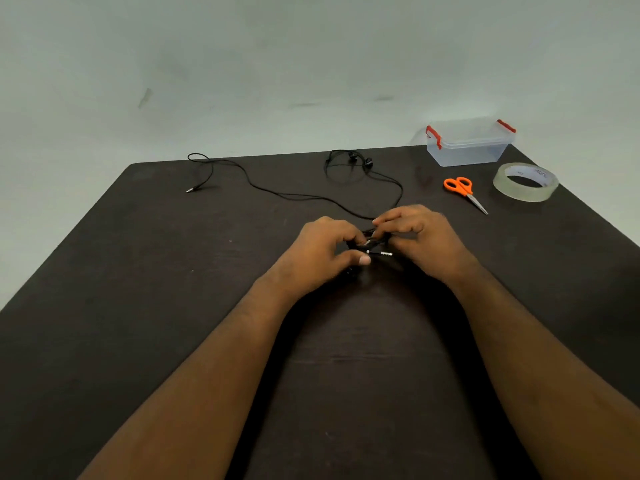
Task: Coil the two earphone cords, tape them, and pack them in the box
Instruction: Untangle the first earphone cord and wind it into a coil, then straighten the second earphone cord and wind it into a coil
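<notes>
At far left of the dark matte worktop (138, 271), a thin black earphone cord (277, 194) lies loose, its silver jack end near the back-left edge, running rightward across the back to a small loop with earbuds near back centre, then curving down toward the hands. Centre: left hand (322, 252), fingers (346, 233) curled, thumb tucked under, pinching a bundled black cord with a silver plug (379, 252) sticking out rightward between the hands. Right hand (420, 237) just beside it, fingers bent, fingertips nipping the same bundle from above; how far it is coiled cannot be told, hands hide it. Back right: clear plastic box with red side latches (469, 143), lid on, at the worktop's rear edge. Near it, orange-handled scissors (464, 190), blades pointing toward the viewer's right. Far right, roll of clear tape (525, 181) lying flat, apart from the scissors.
</notes>
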### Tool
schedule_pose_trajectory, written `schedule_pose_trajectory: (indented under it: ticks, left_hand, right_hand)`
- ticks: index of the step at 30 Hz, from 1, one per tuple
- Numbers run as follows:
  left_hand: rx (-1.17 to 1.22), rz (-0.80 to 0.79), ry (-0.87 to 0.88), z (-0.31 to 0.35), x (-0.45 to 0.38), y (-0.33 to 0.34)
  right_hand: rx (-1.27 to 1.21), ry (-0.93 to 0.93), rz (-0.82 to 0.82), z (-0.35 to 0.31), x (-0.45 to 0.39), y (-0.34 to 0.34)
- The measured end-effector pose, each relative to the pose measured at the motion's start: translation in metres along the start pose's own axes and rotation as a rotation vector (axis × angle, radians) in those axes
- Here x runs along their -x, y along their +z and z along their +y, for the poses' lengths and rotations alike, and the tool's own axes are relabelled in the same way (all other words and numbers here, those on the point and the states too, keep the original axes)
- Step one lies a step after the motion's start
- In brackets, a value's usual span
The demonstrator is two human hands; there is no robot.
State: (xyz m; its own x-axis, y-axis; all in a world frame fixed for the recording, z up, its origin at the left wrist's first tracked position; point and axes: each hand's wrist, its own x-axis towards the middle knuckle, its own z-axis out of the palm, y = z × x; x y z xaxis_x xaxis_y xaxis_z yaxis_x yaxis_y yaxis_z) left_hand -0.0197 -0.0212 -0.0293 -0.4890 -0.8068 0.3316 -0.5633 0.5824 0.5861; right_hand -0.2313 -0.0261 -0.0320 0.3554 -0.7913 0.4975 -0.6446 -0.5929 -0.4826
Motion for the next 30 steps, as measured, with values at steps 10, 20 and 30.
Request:
schedule_pose_trajectory:
  ticks: [10,20,30]
  left_hand:
    - [-0.335,-0.192,0.271,0.049,-0.029,0.066]
    - [-0.376,-0.112,0.292,0.04,-0.033,0.08]
    - [-0.251,0.022,0.265,0.032,-0.032,0.081]
  right_hand:
    - [0.422,-0.144,-0.228,0.04,0.05,-0.066]
    - [0.222,-0.049,-0.199,0.055,0.063,-0.064]
    - [0.053,0.07,-0.091,0.059,0.063,-0.062]
